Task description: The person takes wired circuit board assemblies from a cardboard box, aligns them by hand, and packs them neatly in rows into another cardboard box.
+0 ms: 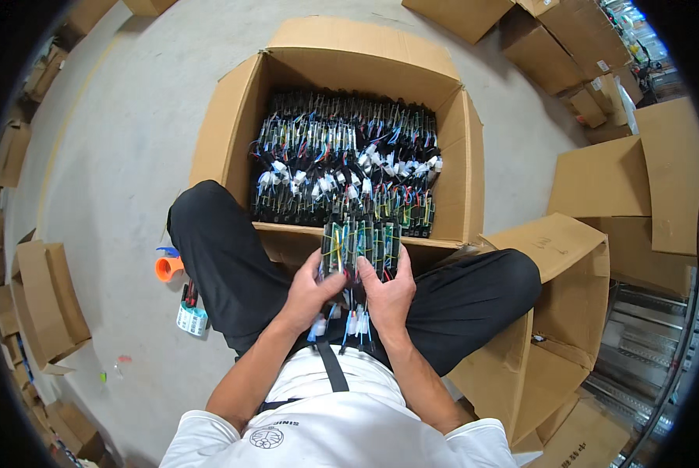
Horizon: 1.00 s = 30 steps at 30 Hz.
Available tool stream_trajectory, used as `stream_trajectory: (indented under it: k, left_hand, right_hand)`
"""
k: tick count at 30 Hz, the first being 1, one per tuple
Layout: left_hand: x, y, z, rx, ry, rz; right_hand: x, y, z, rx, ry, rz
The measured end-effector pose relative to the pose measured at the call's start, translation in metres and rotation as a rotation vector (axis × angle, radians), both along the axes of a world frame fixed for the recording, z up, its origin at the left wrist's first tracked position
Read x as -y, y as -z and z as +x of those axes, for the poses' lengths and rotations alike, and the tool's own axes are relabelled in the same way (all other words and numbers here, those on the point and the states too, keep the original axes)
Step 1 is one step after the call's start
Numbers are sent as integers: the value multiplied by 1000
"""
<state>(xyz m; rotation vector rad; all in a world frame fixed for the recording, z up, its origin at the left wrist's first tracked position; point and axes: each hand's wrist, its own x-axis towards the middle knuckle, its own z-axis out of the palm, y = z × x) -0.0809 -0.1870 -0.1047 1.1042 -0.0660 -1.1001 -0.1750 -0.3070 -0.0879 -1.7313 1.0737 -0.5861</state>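
Both my hands hold a bundle of green circuit boards [374, 239] in dark frames, packed side by side, at the near edge of a large open cardboard box [472, 168]. My left hand [309, 298] is closed on the bundle's left side. On its right side my right hand [388, 295] grips it, thumb on top of the boards. Blue wires with white connectors [357, 321] dangle from the bundle toward my lap. Inside the box, several rows of similar wired boards [310, 136] stand packed, with white connectors lying across the middle.
Beside my left knee are an orange ring-shaped roll [168, 269] and a small labelled item [192, 318]. An open carton [561, 327] stands close by my right leg. Other cartons [49, 300] line the left, with a metal roller conveyor [638, 335] at the right.
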Motion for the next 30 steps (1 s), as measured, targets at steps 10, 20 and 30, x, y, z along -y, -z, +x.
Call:
stream_trajectory:
  k: [10,20,30]
  left_hand:
    - [19,0,-8,543,-3,278]
    - [16,-1,5,345,48,167]
    - [22,1,-3,197,-213,317]
  right_hand:
    - [-6,1,-2,-22,7,-137]
    - [-10,-6,-10,-13,-22,31]
    - [-1,11,-28,10,-122,-60]
